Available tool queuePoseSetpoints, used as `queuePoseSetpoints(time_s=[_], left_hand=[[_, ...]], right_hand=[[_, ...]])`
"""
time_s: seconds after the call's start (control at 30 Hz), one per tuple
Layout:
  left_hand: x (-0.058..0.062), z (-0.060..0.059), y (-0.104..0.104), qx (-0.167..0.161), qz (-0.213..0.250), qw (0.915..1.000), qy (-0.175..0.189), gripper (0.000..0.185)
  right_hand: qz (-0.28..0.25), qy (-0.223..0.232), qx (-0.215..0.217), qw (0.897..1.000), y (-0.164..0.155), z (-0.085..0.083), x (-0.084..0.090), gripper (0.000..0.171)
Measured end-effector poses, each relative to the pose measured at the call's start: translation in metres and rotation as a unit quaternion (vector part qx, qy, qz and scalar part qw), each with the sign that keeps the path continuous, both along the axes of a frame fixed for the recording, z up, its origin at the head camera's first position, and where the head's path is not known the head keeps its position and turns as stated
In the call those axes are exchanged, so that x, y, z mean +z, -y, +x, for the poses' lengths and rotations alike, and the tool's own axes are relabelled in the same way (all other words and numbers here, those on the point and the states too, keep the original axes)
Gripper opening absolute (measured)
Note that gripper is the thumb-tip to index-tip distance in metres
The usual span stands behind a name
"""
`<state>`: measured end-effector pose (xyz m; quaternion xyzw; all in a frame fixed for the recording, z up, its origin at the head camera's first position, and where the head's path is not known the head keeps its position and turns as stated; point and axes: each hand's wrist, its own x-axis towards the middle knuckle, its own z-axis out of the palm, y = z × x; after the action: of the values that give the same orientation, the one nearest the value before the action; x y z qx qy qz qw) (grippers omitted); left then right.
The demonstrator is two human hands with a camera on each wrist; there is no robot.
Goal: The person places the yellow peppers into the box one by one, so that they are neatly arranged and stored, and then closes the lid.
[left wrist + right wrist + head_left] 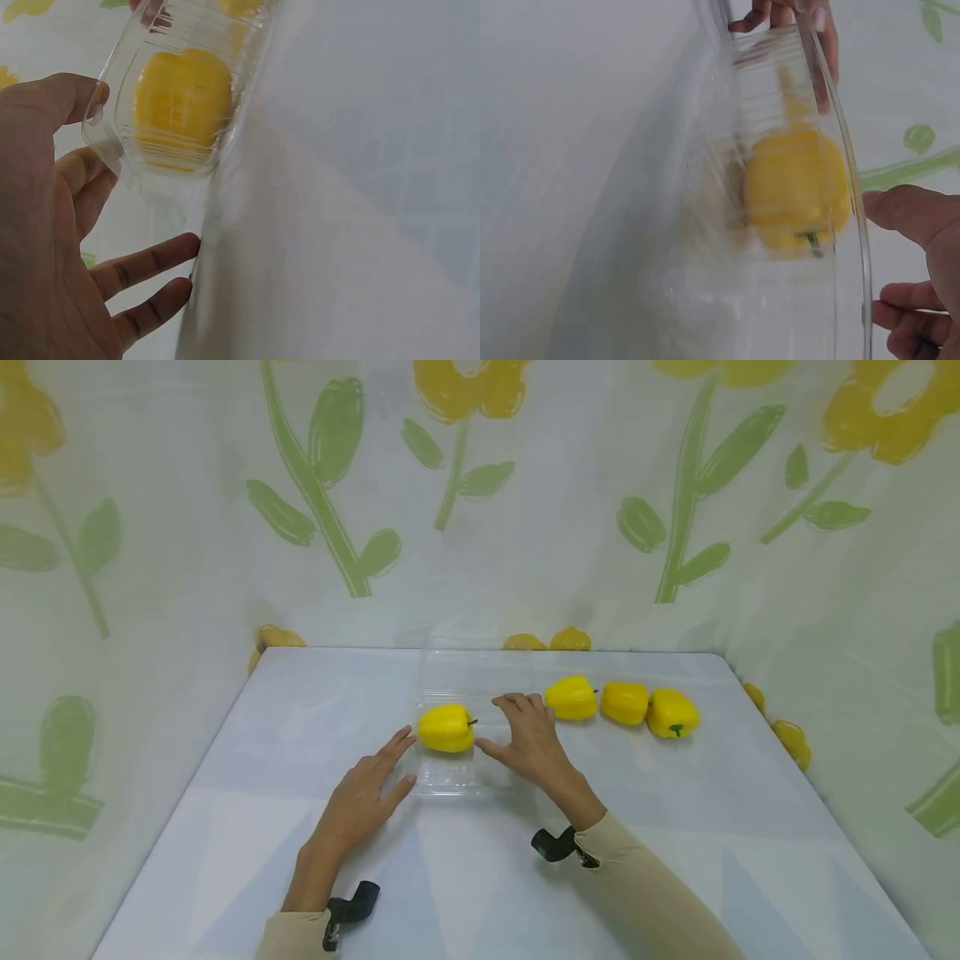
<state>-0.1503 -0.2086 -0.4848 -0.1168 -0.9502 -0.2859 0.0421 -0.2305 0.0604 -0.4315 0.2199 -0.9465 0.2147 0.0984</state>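
A yellow bell pepper (446, 728) lies on its side in a clear plastic container (446, 783), its green stem pointing right. My left hand (358, 800) is at the container's left side, fingers extended and thumb apart. In the left wrist view, the thumb (82, 96) of that hand reaches the container's rim, with two lower fingers spread beside it. Over the container's right part is my right hand (531, 739), thumb and fingers spread, the thumb tip close to the pepper's stem end. The right wrist view has that thumb (904, 214) at the clear rim.
Three more yellow bell peppers (625, 702) lie in a row to the right of my right hand. The container's clear lid (476, 670) extends toward the table's back edge. A flower-patterned curtain (525, 543) surrounds the white table (247, 735).
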Motion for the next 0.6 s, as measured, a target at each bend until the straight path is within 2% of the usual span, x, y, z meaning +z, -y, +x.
queuePoseSetpoints(time_s=[0.37, 0.6], left_hand=[[-0.003, 0.001, 0.001, -0.005, 0.001, 1.0000, 0.004, 0.064], [-0.003, 0.000, 0.001, -0.007, 0.003, 0.9999, -0.009, 0.063]], right_hand=[[-0.004, -0.012, -0.024, 1.000, -0.037, 0.008, 0.006, 0.063], [-0.011, -0.023, -0.035, 0.999, -0.058, 0.006, 0.011, 0.062]])
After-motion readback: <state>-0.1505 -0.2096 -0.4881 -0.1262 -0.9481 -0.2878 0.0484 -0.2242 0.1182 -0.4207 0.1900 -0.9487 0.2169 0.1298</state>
